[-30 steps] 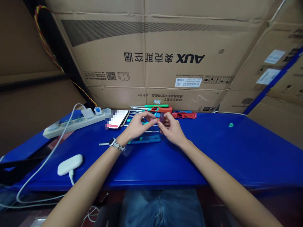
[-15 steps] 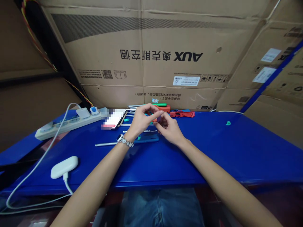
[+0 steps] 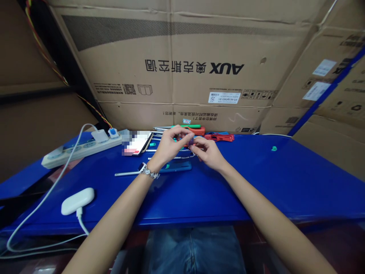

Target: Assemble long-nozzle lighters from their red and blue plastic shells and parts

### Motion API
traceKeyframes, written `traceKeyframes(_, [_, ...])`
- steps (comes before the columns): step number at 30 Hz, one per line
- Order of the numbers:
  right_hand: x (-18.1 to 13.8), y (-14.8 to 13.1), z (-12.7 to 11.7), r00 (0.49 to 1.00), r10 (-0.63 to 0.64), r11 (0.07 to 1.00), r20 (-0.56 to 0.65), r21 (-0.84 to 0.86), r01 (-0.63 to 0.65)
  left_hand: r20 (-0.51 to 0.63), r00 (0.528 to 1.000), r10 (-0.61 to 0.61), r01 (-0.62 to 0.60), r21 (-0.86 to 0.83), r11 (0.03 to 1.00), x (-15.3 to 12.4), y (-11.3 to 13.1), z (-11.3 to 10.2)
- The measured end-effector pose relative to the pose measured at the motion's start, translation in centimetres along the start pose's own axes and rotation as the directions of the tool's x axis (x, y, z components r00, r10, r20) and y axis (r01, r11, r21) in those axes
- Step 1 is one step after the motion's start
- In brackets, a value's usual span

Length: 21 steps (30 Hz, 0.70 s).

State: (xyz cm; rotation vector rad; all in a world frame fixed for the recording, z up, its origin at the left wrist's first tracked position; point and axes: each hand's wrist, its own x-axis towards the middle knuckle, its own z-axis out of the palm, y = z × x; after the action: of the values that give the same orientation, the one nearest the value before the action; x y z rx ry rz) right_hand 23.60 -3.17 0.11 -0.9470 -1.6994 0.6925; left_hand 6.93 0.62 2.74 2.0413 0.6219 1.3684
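Note:
My left hand (image 3: 172, 144) and my right hand (image 3: 210, 153) meet over the desk, fingertips pinched around a small dark purple piece (image 3: 191, 141) between them. Its exact kind is too small to make out. Below the hands lies a screwdriver-like tool with a blue handle (image 3: 178, 167) and a long metal shaft (image 3: 125, 174). Just behind the left hand are several thin metal rods and a tool with a green handle (image 3: 191, 126). Red plastic pieces (image 3: 221, 137) lie beyond the right hand. My fingers partly cover some of these tools.
A phone (image 3: 139, 141) lies left of the tools, near a white power strip (image 3: 82, 148) with chargers. A white earbud case (image 3: 77, 201) on a cable sits at front left. One small teal piece (image 3: 274, 148) rests on the blue desk's right. Cardboard (image 3: 182, 45) walls the back.
My right hand has shifted slightly right and down, and the fingertips have drawn a little apart, so the purple piece shows more clearly. An orange bit seen between the hands is now out of sight.

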Motion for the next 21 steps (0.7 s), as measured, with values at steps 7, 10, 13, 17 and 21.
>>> traceKeyframes(7, [0.1, 0.8, 0.9, 0.993, 0.031, 0.999, -0.113, 0.022, -0.029, -0.091, 0.993, -0.074, 0.072, -0.027, 0.997, -0.1, -0.3, 0.9])
traceKeyframes(10, [0.0, 0.6, 0.7, 0.994, 0.031, 0.999, -0.101, 0.031, -0.028, -0.056, 0.997, -0.056, 0.054, -0.039, 0.998, -0.1, -0.5, 0.9])
traceKeyframes(13, [-0.1, 0.1, 0.2, 1.000, 0.029, 0.999, -0.013, 0.036, -0.028, 0.005, 1.000, -0.029, 0.030, -0.041, 0.999, -0.2, -0.6, 0.6])
traceKeyframes(17, [0.0, -0.2, -0.3, 0.999, 0.029, 0.999, 0.029, 0.039, -0.031, 0.047, 0.999, 0.005, -0.006, 0.025, 1.000, -0.4, -0.5, 0.5])
traceKeyframes(21, [0.2, 0.3, 0.3, 0.998, 0.042, 0.997, -0.047, 0.065, -0.039, -0.035, 0.999, -0.039, 0.039, -0.005, 0.999, -0.4, -0.4, 1.1])
